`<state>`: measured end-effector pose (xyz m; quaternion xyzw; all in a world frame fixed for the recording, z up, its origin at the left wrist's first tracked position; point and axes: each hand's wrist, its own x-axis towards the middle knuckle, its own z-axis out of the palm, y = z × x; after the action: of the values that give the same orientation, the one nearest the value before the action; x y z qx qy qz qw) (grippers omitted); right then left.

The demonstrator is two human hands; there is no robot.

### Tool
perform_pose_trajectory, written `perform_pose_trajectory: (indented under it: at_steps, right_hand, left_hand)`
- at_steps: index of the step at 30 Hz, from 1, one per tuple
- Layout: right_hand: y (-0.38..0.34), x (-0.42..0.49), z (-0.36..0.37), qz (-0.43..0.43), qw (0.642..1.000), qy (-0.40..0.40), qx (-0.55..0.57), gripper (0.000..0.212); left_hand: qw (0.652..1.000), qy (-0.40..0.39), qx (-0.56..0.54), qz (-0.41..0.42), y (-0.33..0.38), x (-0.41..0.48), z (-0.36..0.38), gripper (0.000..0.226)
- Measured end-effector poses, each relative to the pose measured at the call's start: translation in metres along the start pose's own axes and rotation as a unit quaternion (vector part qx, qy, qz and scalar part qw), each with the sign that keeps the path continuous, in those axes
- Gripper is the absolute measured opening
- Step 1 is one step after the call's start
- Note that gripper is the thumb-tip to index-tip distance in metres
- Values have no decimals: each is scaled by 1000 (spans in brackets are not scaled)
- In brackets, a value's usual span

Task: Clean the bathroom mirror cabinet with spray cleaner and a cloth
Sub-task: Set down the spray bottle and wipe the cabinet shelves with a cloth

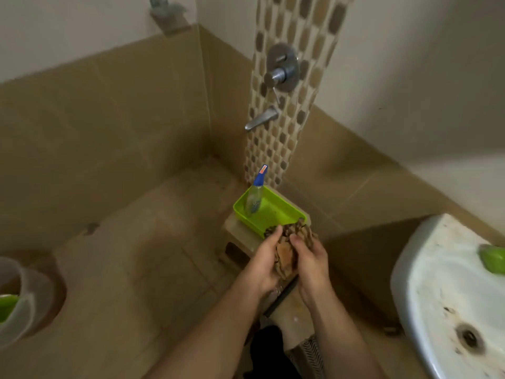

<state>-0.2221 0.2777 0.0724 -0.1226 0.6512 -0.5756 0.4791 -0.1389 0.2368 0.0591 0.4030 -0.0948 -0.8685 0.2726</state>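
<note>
A brown patterned cloth (pixel 289 250) is bunched between both my hands, just in front of a green tray (pixel 276 212). My left hand (pixel 263 262) grips its left side and my right hand (pixel 310 262) grips its right side. The cloth's far end reaches the tray's near corner. A clear spray bottle (pixel 254 196) with a blue nozzle stands leaning in the tray's far left corner. The tray rests on a small beige stool (pixel 240 232). The mirror cabinet is not in view.
A white washbasin (pixel 448 296) with a green object on its rim is at the right. A wall tap (pixel 261 119) and mixer (pixel 281 68) are above the stool. A bucket (pixel 19 299) stands at the left edge. Tiled floor lies between.
</note>
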Motion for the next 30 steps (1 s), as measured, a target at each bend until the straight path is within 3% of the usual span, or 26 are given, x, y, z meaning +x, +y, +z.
perform_pose_trajectory:
  at_steps: [3, 5, 8, 10, 12, 15, 19, 22, 27, 30]
  right_hand:
    - [-14, -52, -25, -84, 986, 76, -118, 36]
    - [-25, -81, -42, -81, 984, 114, -113, 50]
    - [-49, -115, -68, -68, 988, 106, -89, 69]
    - [-75, -134, -95, -91, 984, 111, -105, 63]
    - [-102, -150, -131, -112, 975, 158, -113, 41]
    - [-137, -170, -195, -122, 966, 207, 90, 6]
    - [-168, -198, -283, -123, 916, 141, 356, 28]
    - [-189, -218, -348, -97, 873, 106, 466, 38]
    - [-239, -244, -431, -74, 952, 39, 294, 45]
    - [-285, -255, -473, -147, 946, 93, 275, 39]
  left_hand:
    - [999, 0, 42, 2, -13, -44, 24, 53]
    - [999, 0, 50, 11, -22, -70, 48, 56]
    - [998, -30, 55, -10, -43, -100, 91, 62]
    - [996, -61, 61, -10, -61, -112, 128, 52]
    - [994, -87, 69, -11, -74, -122, 163, 48]
    - [991, -120, 63, -18, -90, -133, 213, 57]
    - [985, -161, 61, -13, -134, -143, 277, 47]
    - [975, -188, 116, -18, -191, -157, 335, 37]
    - [946, -220, 235, 28, -268, -174, 427, 23]
    - [911, -217, 317, 151, -289, -186, 479, 15]
